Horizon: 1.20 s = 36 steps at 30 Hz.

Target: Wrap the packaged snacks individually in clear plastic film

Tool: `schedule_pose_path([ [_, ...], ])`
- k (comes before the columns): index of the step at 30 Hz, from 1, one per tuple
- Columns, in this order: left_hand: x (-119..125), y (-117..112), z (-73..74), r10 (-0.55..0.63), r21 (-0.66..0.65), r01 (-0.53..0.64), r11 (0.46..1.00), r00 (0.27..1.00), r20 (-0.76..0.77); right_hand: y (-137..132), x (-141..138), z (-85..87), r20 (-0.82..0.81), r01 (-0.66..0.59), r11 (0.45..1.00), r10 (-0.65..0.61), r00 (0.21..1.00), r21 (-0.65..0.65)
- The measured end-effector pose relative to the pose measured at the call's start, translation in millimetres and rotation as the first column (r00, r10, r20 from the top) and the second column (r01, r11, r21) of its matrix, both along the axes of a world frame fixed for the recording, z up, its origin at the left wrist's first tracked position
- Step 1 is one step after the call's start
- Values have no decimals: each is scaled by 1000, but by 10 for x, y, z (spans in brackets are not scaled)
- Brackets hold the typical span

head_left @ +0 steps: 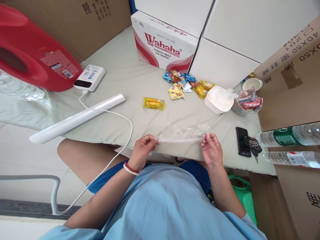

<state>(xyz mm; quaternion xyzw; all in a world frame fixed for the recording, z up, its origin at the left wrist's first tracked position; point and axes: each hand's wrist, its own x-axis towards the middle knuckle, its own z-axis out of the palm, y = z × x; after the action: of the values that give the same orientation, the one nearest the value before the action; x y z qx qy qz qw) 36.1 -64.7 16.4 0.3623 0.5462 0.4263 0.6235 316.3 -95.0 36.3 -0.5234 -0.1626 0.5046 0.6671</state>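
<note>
A clear plastic bag is stretched flat over the near edge of the grey table. My left hand pinches its left end and my right hand pinches its right end. Both hands have fingers closed on the bag's rim. A single yellow snack packet lies just beyond the bag. Farther back sits a heap of several wrapped snacks in yellow, blue and orange.
A white bowl and a clear tub of snacks stand at right, with a black phone, keys and two water bottles. A Wahaha carton is behind. A white lamp, power bank and red jug are left.
</note>
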Motion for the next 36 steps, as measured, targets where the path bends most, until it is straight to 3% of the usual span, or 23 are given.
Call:
schedule_pose_path([
  [4,-62,-89,46,101,285,23,958,906,-411,-44,-41,70,-48,-104,987,110,993,119],
  [8,137,-64,261,187,559,193,807,813,-551,-78,-112,251,-13,-238,945,247,969,225],
  [10,309,-9,306,155,579,292,761,785,-599,-101,-134,349,35,-313,912,315,948,266],
  [13,514,118,242,19,457,346,820,780,-625,-146,-90,505,106,-402,852,390,915,337],
  [15,555,207,190,-91,361,337,869,827,-554,-172,7,621,174,-413,836,375,911,361],
  [17,519,273,212,-132,318,279,906,900,-415,-184,144,738,270,-385,865,306,913,320],
  [20,385,324,418,-125,209,140,968,989,-85,-161,361,866,428,-288,943,193,883,169],
  [22,278,358,604,-159,83,148,985,978,136,-102,482,880,463,-260,964,206,862,55],
  [25,111,502,791,-314,-36,330,943,922,229,78,614,764,378,-329,941,335,863,-83],
  [27,3,694,811,-429,-96,444,891,892,146,259,670,604,307,-385,913,408,860,-136],
  [29,-89,940,772,-452,-116,444,888,891,-49,467,701,405,293,-406,900,435,851,-156],
  [30,-124,1064,748,-408,-90,398,913,891,-202,573,705,303,311,-404,902,432,846,-154],
  [33,-170,1325,738,-101,118,209,971,802,-589,856,670,33,410,-377,919,391,824,-118],
  [36,-87,1338,849,188,383,114,917,722,-666,1055,586,-130,477,-367,926,363,801,-89],
])
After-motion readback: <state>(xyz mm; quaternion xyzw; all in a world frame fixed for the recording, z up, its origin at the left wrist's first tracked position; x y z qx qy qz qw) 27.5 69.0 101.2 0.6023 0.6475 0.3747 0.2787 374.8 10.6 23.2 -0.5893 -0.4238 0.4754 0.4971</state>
